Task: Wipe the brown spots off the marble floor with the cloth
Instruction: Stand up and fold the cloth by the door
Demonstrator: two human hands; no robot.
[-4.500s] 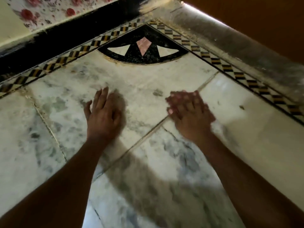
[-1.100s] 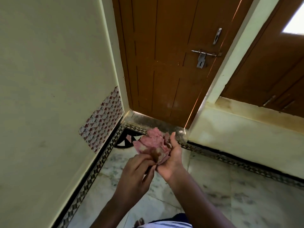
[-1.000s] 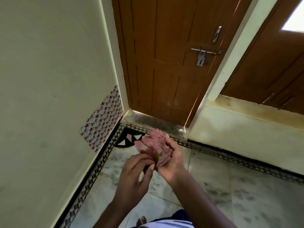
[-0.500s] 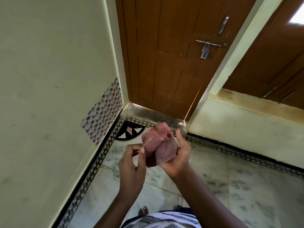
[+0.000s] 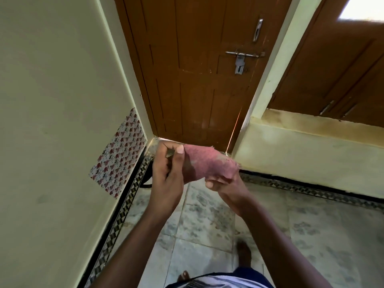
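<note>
The person stands upright and holds a crumpled pink fabric cloth (image 5: 209, 165) at chest level, well above the grey-veined white marble floor (image 5: 207, 221). The left hand (image 5: 166, 177) pinches the left end of the cloth, thumb curled over the fabric against the forefinger side. The right hand (image 5: 223, 182) grips the lower right end from beneath, fingers curled narrowly round the bunched edge. Both hands therefore hold the cloth, neither is free.

The long axis of the cloth runs between the two hands, from the left thumb down and rightward to the right fingers (a shallow diagonal). The fabric lies directly between the fingertips of both hands and touches both.

Judged step: the cloth is being folded or rearranged into a wiping pad; wiping contact is not yet made. The floor to be cleaned lies below and ahead of the fingers, toward the corner where the checkered black-and-yellow tile border (image 5: 124, 204) meets the sill of the brown wooden door (image 5: 197, 69). Brown spots cannot be made out on the marble from this height.

The coming move calls for lowering the cloth to the floor. Both hands are about equally near the cloth; the left hand lies nearer the corner border. A bare foot (image 5: 244, 254) stands on the marble below the right forearm
</note>
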